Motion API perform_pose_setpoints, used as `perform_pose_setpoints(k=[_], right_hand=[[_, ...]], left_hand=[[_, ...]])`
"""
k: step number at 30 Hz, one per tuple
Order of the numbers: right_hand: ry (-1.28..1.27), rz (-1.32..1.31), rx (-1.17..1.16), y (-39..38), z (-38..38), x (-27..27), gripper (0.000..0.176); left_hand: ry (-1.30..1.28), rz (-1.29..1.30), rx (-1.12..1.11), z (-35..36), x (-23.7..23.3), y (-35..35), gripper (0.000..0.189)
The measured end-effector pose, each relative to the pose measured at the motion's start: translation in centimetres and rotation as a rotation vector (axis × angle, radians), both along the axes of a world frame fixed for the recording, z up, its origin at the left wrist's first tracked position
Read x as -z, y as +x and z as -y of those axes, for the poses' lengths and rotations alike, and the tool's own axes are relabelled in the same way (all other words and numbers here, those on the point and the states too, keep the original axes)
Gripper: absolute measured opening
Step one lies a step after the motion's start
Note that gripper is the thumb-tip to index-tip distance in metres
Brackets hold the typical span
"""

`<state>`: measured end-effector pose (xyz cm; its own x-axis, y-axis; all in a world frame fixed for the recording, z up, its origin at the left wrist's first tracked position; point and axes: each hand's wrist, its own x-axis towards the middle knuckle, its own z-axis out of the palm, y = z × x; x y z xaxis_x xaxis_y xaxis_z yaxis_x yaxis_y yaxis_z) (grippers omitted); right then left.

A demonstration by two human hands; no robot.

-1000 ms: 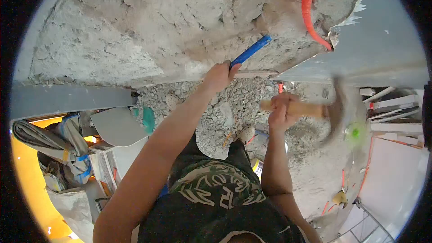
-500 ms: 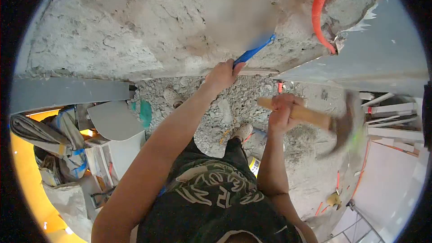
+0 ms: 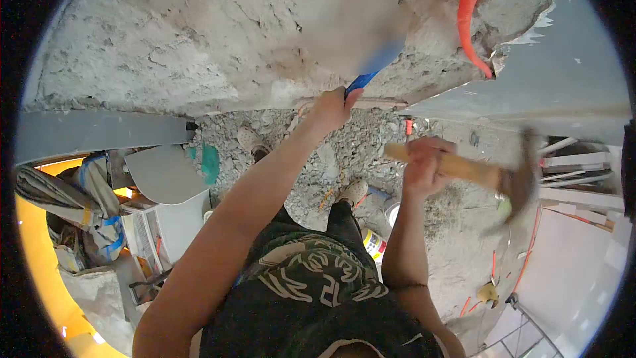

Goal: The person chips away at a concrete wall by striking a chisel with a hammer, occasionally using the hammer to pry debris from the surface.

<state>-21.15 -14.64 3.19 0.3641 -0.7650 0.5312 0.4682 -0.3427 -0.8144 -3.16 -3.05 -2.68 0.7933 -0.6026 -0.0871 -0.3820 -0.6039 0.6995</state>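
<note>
My left hand [image 3: 333, 109] is closed around a blue chisel [image 3: 361, 82], held at the rough plaster wall [image 3: 218, 46]. The chisel slants up and to the right, and its far end fades into a blurred patch. In my right hand [image 3: 427, 162] is a hammer [image 3: 480, 174], gripped by its light wooden handle near the butt end. Its curved metal head is smeared by motion and points right, well apart from the chisel.
Rubble [image 3: 318, 152] covers the floor along the wall, around my shoes. An orange corrugated conduit [image 3: 469, 16] sticks out at upper right. Bags and rolled material [image 3: 63, 189] are piled left; white boards [image 3: 576, 159] are stacked right. A bucket [image 3: 392, 211] stands by my legs.
My right hand and the hammer have moved to the right, away from the chisel. The chisel has shifted slightly in the view; my left hand stays nearly in place.
</note>
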Motion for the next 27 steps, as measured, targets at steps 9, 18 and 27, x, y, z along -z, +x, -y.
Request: perform_pose_setpoints(k=[9,18,27], right_hand=[[0.039,-0.974,-0.023,2.9,2.6,5.6,0.017],[-0.146,-0.234,0.168,3.8,2.1,1.6,0.018],[0.125,-0.929,-0.006,-2.8,0.7,2.9,0.014]], left_hand=[[0.022,-0.099,-0.025,0.9,-1.4,1.0,0.062],[0.137,-0.189,-0.045,0.6,-3.0,-0.8,0.064],[-0.104,-0.045,-0.072,1.3,-0.6,0.3,0.067]])
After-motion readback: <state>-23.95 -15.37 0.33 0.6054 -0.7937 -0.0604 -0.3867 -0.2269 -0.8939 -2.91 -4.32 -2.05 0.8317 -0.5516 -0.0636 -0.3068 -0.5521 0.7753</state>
